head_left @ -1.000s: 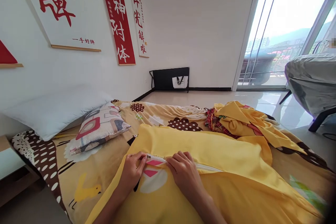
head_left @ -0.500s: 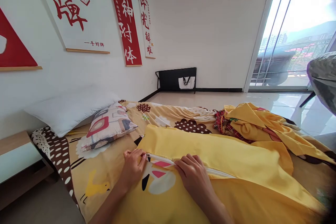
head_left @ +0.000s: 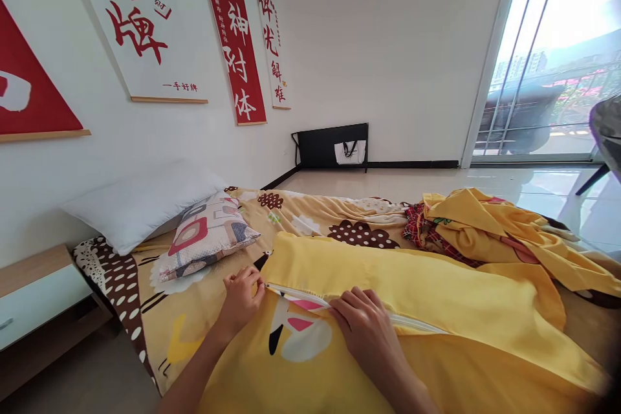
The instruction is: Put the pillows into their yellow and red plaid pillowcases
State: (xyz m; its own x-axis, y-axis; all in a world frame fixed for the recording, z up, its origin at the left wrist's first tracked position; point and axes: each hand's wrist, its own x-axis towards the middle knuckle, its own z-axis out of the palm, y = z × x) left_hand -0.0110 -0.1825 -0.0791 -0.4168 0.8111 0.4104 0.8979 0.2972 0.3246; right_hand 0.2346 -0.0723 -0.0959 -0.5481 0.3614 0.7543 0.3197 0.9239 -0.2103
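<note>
A yellow duvet cover [head_left: 417, 284] lies across the bed in front of me, with a white zipper [head_left: 310, 298] running along its near edge. My left hand [head_left: 241, 301] is closed in a pinch at the zipper's left end. My right hand [head_left: 369, 333] rests palm down on the cover beside the zipper line, fingers curled and pressing the fabric. Between the hands the gap shows a patterned inner fabric with pink and white shapes.
A patterned cushion [head_left: 206, 236] and a white pillow [head_left: 140, 200] lie at the bed's head on the left. Crumpled yellow and plaid bedding [head_left: 475, 226] is heaped at the right. A bedside table [head_left: 33, 284] stands at the left. A black folded table [head_left: 332, 145] leans on the far wall.
The view has swung left and slightly up. Both hands keep their hold at the zipper; the left hand sits a little further toward the zipper's left end.
</note>
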